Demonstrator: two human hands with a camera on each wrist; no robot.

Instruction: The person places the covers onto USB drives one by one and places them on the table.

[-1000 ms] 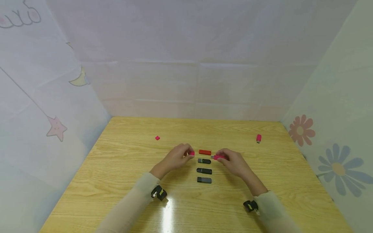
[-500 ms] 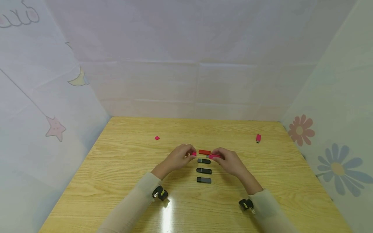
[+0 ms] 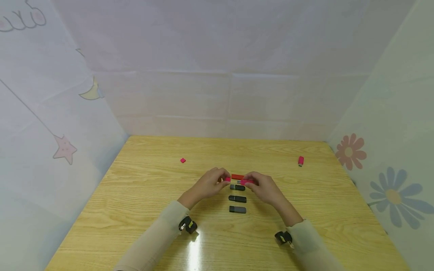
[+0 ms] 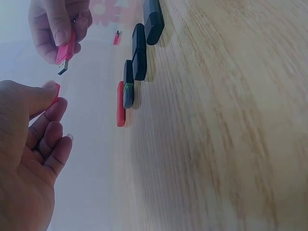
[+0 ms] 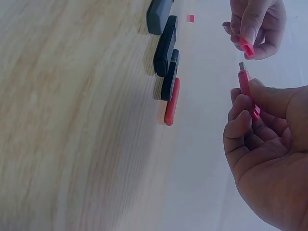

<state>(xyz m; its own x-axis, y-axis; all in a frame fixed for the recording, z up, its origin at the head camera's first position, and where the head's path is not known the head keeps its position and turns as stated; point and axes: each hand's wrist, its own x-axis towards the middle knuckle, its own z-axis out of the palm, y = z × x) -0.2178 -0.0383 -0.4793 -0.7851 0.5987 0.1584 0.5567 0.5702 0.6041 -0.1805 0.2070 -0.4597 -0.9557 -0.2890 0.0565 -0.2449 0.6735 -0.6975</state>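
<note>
My left hand [image 3: 213,183] pinches a small pink cap [image 5: 247,47] between thumb and fingertips; its hollow end shows in the right wrist view. Opposite it, my right hand [image 3: 266,187] holds a pink USB stick [image 5: 245,84] by its body, the bare metal plug [image 4: 63,67] pointing at the cap. A small gap separates plug and cap. Both hands are raised above the table, over a column of capped USB sticks: a red one [image 4: 121,103] farthest back, then a thin black one [image 3: 237,187], another black one [image 3: 237,198] and a grey and black one [image 3: 237,209].
On the wooden table [image 3: 152,229], another pink cap [image 3: 183,160] lies at the back left. An uncapped pink USB stick [image 3: 301,161] lies at the back right. Patterned cloth walls [image 3: 176,101] surround the table's back and sides.
My right hand has moved left with the pink USB stick, and my left hand has shifted slightly right with the cap. The gap between plug and cap has narrowed.
</note>
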